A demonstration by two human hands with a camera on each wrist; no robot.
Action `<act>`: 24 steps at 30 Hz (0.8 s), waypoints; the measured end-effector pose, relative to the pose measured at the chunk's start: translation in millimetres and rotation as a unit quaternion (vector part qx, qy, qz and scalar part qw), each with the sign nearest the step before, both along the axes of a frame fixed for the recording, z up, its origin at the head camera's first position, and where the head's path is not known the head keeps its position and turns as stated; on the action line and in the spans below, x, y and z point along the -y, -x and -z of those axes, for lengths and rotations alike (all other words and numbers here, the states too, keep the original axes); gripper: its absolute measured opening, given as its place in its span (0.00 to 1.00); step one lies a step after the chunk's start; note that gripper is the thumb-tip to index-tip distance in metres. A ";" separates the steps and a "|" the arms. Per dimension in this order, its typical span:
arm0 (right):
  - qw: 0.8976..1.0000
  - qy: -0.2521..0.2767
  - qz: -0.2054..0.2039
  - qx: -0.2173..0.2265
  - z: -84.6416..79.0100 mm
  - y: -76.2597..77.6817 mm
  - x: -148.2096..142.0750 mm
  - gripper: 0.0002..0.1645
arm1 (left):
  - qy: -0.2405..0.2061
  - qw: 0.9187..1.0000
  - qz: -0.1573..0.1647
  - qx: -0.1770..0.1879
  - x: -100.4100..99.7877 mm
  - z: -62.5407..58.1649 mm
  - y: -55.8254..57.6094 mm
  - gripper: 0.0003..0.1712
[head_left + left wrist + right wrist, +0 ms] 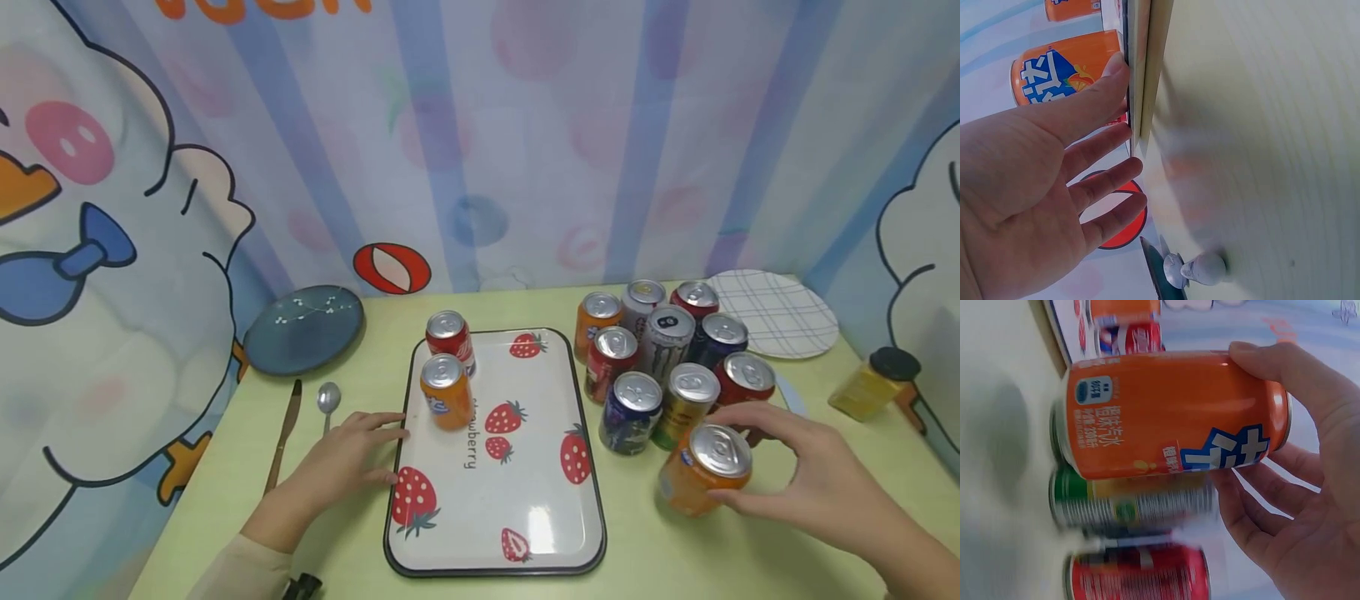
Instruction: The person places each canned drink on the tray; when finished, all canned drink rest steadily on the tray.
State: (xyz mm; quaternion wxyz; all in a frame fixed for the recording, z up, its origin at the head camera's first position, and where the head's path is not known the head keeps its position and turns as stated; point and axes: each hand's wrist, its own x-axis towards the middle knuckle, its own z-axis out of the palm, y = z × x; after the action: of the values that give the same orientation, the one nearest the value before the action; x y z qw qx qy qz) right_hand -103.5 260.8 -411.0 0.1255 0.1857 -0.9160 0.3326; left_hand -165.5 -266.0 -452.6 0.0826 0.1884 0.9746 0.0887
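Observation:
My right hand [813, 475] grips an orange soda can [705, 471] between thumb and fingers, at the front of a cluster of cans. The right wrist view shows the thumb on one side of this orange can [1172, 415] and the fingers on the other; whether its base touches the table, I cannot tell. My left hand [341, 462] lies at the left rim of a strawberry-print tray [525, 517], fingers loosely extended and holding nothing. On the tray's left side stand another orange can [447, 396] and, behind it, a red can [447, 333].
Right of the tray, several upright cans [667, 337] crowd together. Behind them lies a checked plate [780, 312], with a yellow jar [873, 383] farther right. On the left are a dark plate [303, 333], a knife [285, 433] and a spoon [327, 398].

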 end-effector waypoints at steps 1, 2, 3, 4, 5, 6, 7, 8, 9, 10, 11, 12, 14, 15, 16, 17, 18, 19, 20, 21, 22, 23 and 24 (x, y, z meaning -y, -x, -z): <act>1.000 0.005 -0.010 0.000 -1.0 0.8 7.6 0.46 | 0.000 1.000 -0.002 0.001 0.2 -0.2 -0.5 0.37; 1.000 0.012 -0.024 -0.006 -1.3 2.0 15.1 0.46 | 0.000 1.000 -0.002 0.000 0.7 -0.1 -0.9 0.37; 0.999 0.020 -0.036 -0.014 -1.2 3.5 22.8 0.47 | 0.001 1.000 -0.003 0.001 0.9 0.1 -1.1 0.37; 0.998 0.029 -0.049 -0.021 -1.0 5.0 30.3 0.47 | 0.001 1.000 -0.002 0.001 1.1 0.1 -1.4 0.37; 0.997 0.037 -0.062 -0.032 -0.4 6.9 37.7 0.48 | 0.000 1.000 -0.002 0.001 1.1 0.0 -1.5 0.37; 0.995 0.045 -0.074 -0.041 0.2 8.7 45.4 0.48 | 0.000 1.000 -0.001 0.001 1.2 0.2 -1.4 0.37; 0.994 0.051 -0.084 -0.050 0.7 10.9 53.0 0.48 | 0.000 1.000 -0.001 0.001 1.1 0.3 -1.2 0.37; 0.992 0.057 -0.093 -0.055 1.1 13.0 60.6 0.48 | 0.000 1.000 0.001 0.001 1.0 0.4 -0.9 0.37; 0.991 0.063 -0.100 -0.056 1.4 15.1 68.2 0.48 | -0.001 1.000 0.000 0.003 0.7 0.3 -0.7 0.37; 0.990 0.070 -0.106 -0.054 1.8 17.4 75.8 0.48 | -0.002 1.000 0.000 0.003 0.5 0.1 -0.6 0.37; 0.989 0.075 -0.111 -0.053 2.3 19.8 83.4 0.48 | -0.002 1.000 -0.001 0.004 0.5 0.0 -0.4 0.36; 0.989 0.079 -0.115 -0.053 3.0 22.3 91.1 0.47 | -0.002 1.000 0.000 0.003 0.8 0.2 -0.2 0.36; 0.987 0.092 -0.125 -0.045 4.4 28.1 106.7 0.45 | -0.001 1.000 0.000 0.002 1.5 0.1 -0.2 0.36; 0.986 0.097 -0.129 -0.043 5.4 31.0 114.7 0.44 | -0.001 1.000 -0.001 0.001 2.0 0.2 -0.3 0.36; 0.985 0.098 -0.134 -0.040 6.2 33.8 122.6 0.44 | -0.001 1.000 -0.001 0.000 2.2 0.4 -0.1 0.36; 0.985 0.100 -0.139 -0.036 6.6 36.7 130.5 0.43 | 0.000 1.000 0.000 -0.001 2.3 0.6 0.1 0.37; 0.984 0.100 -0.145 -0.031 7.2 39.8 138.6 0.42 | 0.000 1.000 -0.001 0.000 2.3 0.6 0.3 0.37; 0.983 0.104 -0.153 -0.023 7.6 42.8 146.7 0.42 | 0.000 1.000 -0.002 0.001 2.1 0.6 0.6 0.37; 0.981 0.105 -0.160 -0.019 8.2 45.7 154.8 0.41 | -0.001 1.000 -0.006 0.003 1.7 0.5 0.8 0.37; 0.981 0.105 -0.165 -0.010 8.6 48.2 162.6 0.41 | -0.001 1.000 -0.007 0.005 1.5 0.8 1.2 0.37; 0.980 0.106 -0.170 -0.002 9.6 50.8 170.4 0.41 | -0.001 1.000 -0.010 0.007 1.2 1.0 1.5 0.38; 0.978 0.109 -0.176 0.004 10.7 53.4 178.0 0.41 | -0.001 1.000 -0.012 0.008 0.8 1.0 1.7 0.38; 0.977 0.111 -0.181 0.012 12.1 55.6 185.5 0.40 | -0.001 1.000 -0.014 0.010 0.5 1.4 2.0 0.38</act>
State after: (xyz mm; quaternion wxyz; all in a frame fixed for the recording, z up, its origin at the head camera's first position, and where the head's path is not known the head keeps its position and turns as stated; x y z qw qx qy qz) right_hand -159.1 75.3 -423.1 0.0722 0.3292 -0.8261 0.4516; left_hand -167.5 -266.5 -454.0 0.0913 0.1741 0.9761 0.0931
